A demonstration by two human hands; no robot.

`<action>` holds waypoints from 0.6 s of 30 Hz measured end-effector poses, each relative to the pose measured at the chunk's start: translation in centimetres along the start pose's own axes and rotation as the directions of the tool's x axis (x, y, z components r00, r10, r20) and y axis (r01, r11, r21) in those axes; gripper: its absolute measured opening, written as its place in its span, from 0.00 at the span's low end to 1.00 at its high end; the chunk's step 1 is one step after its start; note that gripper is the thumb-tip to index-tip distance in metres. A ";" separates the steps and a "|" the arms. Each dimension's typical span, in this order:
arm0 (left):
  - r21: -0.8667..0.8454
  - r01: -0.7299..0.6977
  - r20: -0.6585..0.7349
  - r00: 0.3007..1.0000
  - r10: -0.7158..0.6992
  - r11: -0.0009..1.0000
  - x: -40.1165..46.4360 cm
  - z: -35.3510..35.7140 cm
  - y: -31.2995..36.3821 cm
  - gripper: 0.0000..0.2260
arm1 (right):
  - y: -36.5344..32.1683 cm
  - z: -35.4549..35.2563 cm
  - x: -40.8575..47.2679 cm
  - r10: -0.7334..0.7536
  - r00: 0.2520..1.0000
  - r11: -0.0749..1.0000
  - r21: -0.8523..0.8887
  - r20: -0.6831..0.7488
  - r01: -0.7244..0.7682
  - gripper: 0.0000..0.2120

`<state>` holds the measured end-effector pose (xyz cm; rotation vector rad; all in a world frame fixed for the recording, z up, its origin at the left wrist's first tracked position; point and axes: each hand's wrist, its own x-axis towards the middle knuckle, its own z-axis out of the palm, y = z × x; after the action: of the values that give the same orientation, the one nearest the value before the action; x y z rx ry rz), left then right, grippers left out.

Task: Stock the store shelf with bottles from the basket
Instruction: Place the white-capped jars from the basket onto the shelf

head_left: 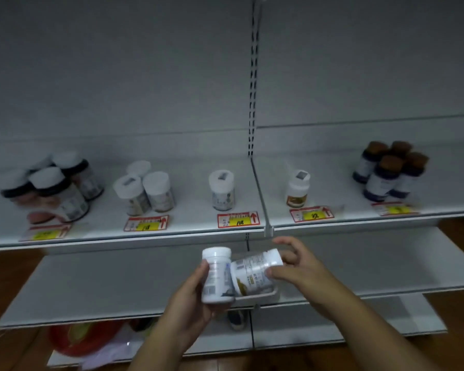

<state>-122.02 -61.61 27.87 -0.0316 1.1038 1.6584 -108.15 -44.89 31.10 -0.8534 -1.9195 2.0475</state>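
Note:
My left hand [190,298] grips an upright white bottle [217,274] with a white cap, held in front of the lower shelf. My right hand [295,266] holds a second white bottle [253,274] with a yellow-brown label, tilted on its side against the first one. Both bottles hang just below the front edge of the upper shelf [188,231]. On that shelf a single white-capped bottle [222,190] stands left of the divider and a lone yellow-labelled bottle [298,189] right of it. The red basket [86,338] lies low on the left, partly hidden by the lower shelf.
The upper shelf also holds dark bottles with white caps [54,186] at far left, three white bottles [145,190], and brown-capped purple bottles [391,170] at right. Price tags [238,219] line its front edge. A lower shelf [91,285] juts out beneath.

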 end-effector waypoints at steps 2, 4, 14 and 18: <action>0.005 -0.074 0.033 0.997 0.074 0.997 -1.7 1.0 1.6 0.25 | -2.5 0.5 -0.7 -0.034 0.999 0.997 0.065 -0.029 0.036 0.18; 0.007 -0.154 0.063 0.986 0.153 0.988 -3.3 2.1 3.3 0.26 | -5.1 1.2 -1.1 -0.074 0.997 0.991 0.109 -0.028 0.077 0.14; 0.086 -0.248 0.249 0.943 0.220 0.965 -6.0 2.8 6.8 0.25 | -9.8 4.8 -1.1 -0.205 0.979 0.979 0.003 -0.006 0.205 0.09; 0.036 -0.255 0.193 0.950 0.244 0.966 -5.7 1.5 8.1 0.24 | -10.0 6.1 -0.1 -0.198 0.980 0.979 -0.048 0.032 0.200 0.08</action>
<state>-125.22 -64.68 36.88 0.3095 1.0455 1.8092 -113.66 -48.83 40.66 -0.6183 -1.9897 1.9101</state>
